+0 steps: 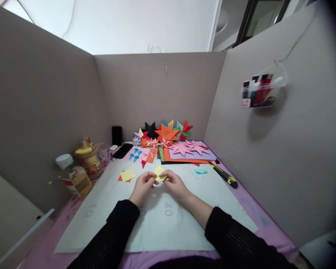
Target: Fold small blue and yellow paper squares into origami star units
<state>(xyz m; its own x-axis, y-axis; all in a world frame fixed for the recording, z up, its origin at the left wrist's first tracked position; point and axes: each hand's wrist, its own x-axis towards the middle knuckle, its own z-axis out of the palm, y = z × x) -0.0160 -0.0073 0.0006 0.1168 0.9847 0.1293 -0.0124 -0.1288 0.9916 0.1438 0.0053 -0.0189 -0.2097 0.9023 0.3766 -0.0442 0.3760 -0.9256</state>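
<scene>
A small yellow paper piece is held between both hands above the white sheet, near the middle. My left hand pinches its left side with closed fingers. On the right side, my right hand grips the same paper between thumb and fingers. Left of the hands lies a yellow square on top of an orange square. A folded turquoise piece rests to the right of the hands. The fingers cover part of the held paper, so its exact folds cannot be made out.
Paper stars stand at the back, near pink stars on coloured sheets. A yellow-black cutter lies right. Small blue folded pieces, a phone, a glue bottle and a tub are left. Grey walls surround the table.
</scene>
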